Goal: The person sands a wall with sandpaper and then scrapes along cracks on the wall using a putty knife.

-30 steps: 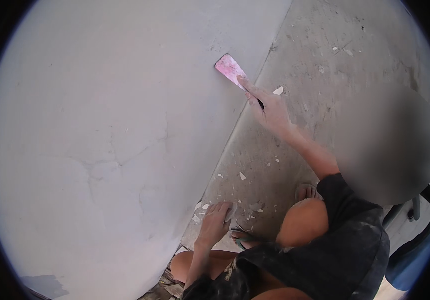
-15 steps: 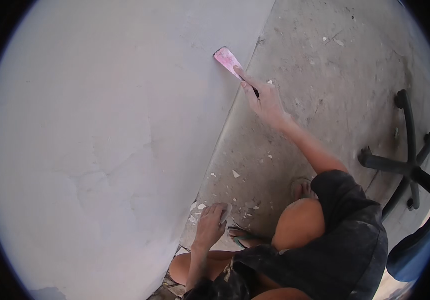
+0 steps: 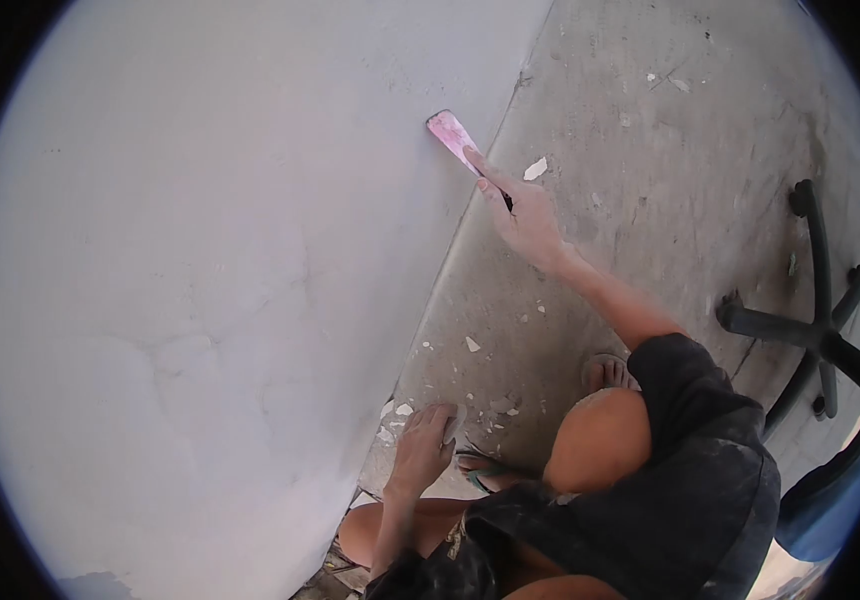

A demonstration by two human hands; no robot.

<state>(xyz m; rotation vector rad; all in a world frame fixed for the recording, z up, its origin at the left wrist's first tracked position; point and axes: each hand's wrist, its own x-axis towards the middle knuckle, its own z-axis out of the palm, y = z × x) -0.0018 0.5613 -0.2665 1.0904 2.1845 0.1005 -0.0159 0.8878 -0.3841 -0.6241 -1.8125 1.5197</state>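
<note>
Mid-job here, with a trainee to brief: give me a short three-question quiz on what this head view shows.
1. Multiple choice: which hand holds the pink scraper? A) left B) right C) both
2. True or false: the pink scraper is down beside the chair base.
3. Fill in the blank: pale flakes are scattered on the ____ near the left hand.

Key: 1. B, the right hand. 2. False; it shows against the pale wall. 3. Floor.
</note>
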